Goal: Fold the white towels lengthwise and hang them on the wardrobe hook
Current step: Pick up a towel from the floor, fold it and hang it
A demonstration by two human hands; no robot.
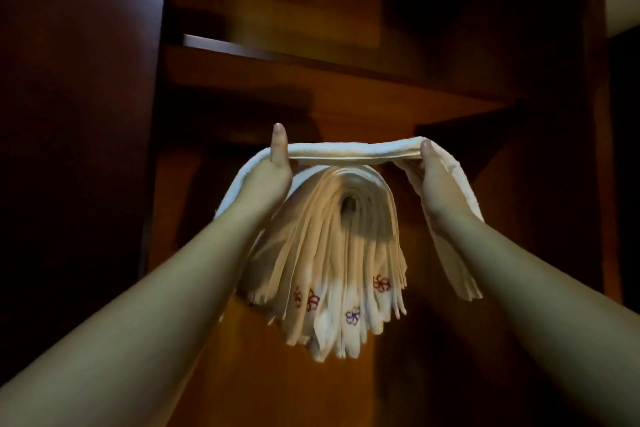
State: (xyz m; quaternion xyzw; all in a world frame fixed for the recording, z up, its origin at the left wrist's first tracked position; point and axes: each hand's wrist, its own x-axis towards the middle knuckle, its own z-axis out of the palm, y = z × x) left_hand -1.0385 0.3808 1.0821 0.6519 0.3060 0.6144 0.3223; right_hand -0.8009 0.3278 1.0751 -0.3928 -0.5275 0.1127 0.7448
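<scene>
A folded white towel (346, 152) is stretched level between my two hands, just above a thick bunch of hung white towels (332, 253). My left hand (273, 170) grips its left end, thumb on top pointing up. My right hand (433, 180) grips the right end, thumb on the fold. Both loose ends droop down behind my wrists. The hung towels drape over a support that their folds hide, and small red and purple embroidered flowers show near their lower edges.
Dark wooden wardrobe walls (76, 114) close in on the left and right. A wooden shelf (311, 62) runs across above the towels. The orange-brown back panel (263, 374) lies behind the hanging bunch.
</scene>
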